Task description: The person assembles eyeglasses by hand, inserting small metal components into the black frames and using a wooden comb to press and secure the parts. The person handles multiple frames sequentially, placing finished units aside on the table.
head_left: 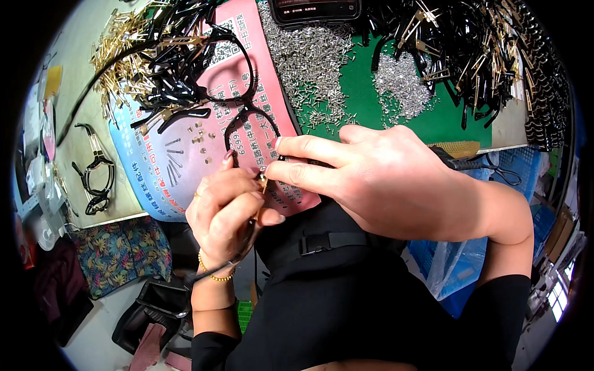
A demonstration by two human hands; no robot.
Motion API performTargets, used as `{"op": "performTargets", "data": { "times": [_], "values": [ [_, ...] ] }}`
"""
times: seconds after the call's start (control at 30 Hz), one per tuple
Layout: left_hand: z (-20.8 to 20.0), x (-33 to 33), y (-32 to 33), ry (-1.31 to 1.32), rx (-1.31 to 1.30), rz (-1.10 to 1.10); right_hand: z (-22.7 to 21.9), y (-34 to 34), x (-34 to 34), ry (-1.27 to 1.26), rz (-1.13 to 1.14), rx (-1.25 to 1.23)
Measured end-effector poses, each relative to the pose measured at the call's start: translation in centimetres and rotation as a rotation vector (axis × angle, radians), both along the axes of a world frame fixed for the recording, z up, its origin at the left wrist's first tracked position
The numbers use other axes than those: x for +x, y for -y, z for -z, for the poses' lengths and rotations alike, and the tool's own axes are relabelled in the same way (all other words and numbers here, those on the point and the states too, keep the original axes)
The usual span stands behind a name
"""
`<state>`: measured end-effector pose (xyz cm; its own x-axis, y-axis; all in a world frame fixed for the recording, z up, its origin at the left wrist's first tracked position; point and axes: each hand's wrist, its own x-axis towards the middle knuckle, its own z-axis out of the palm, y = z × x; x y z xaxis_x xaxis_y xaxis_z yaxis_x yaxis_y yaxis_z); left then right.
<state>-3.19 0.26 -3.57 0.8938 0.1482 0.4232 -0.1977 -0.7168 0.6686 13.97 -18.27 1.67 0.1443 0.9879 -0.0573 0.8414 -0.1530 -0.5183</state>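
A black eyeglass frame (252, 77) is held over the mat, both rims toward me and one temple (108, 65) stretching off to the left. My left hand (226, 210) is closed around the near rim's end and the other temple (213, 272), whose tip runs back past my wrist. At the metal hinge (262, 179) the fingertips of my right hand (371, 176) press together beside the left fingers. Whether they hold something small there is hidden. The near rim's lower part is covered by my fingers.
Black temples with gold hinges (427, 31) are heaped at back right, more (179, 74) at back left. Small silver screws (315, 74) and a finer silver pile (402, 83) lie on the green mat (458, 133). A folded frame (98, 179) lies left, a phone (315, 12) at the back.
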Motion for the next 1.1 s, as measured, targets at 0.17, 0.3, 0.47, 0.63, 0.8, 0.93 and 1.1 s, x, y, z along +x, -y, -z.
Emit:
{"op": "performTargets", "data": {
  "times": [0.17, 0.3, 0.47, 0.63, 0.8, 0.93, 1.1],
  "values": [
    [0.3, -0.3, 0.5, -0.004, -0.087, -0.051, 0.0, -0.2, 0.0, 0.002, -0.034, -0.043],
    [-0.6, 0.6, 0.9, 0.030, 0.068, -0.023, 0.1, -0.5, -0.1, 0.060, -0.059, -0.040],
    [0.3, -0.1, 0.4, 0.041, 0.049, -0.068, 0.7, -0.7, -0.7, 0.353, -0.079, 0.104],
    [0.8, 0.1, 0.4, 0.069, 0.063, -0.057, 1.5, -1.0, -1.1, 0.429, -0.049, 0.203],
    [0.9, 0.1, 0.6, 0.041, 0.064, -0.124, 1.2, 0.5, -1.5, 0.440, 0.012, 0.187],
    [1.5, -0.6, 1.3, 0.023, 0.140, -0.233, -2.0, 4.0, 1.4, 0.355, 0.319, -0.008],
    [-5.1, -0.3, 1.7, 0.216, -0.204, -0.249, -1.7, 6.0, 7.6, 0.535, 0.610, 0.013]
  ]
}}
